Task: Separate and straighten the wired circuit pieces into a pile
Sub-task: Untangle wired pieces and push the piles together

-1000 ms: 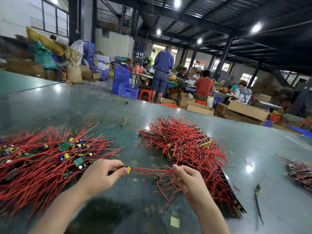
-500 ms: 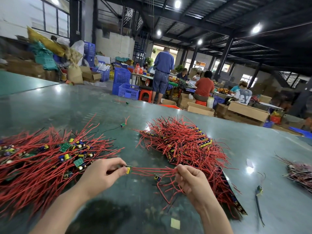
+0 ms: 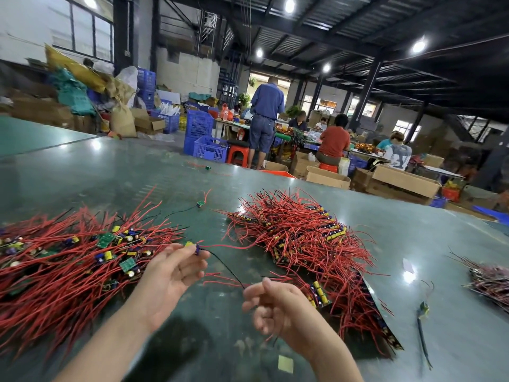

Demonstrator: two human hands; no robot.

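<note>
My left hand pinches one circuit piece, my right hand hangs loosely curled, seemingly holding nothing; its red wire might snag the right heap.

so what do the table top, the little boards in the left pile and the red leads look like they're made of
Table top: smooth, glossy green sheet, perhaps coated or laminated; ceiling lamps mirror in it.
Boards in the left pile: green rigid circuit board, likely fibreglass laminate, carrying small yellow and blue cylinder parts.
Red leads: thin wire in flexible red plastic-looking insulation; they bend and curl freely.

Bright ceiling lamps, glare, fisheye edges.
</note>
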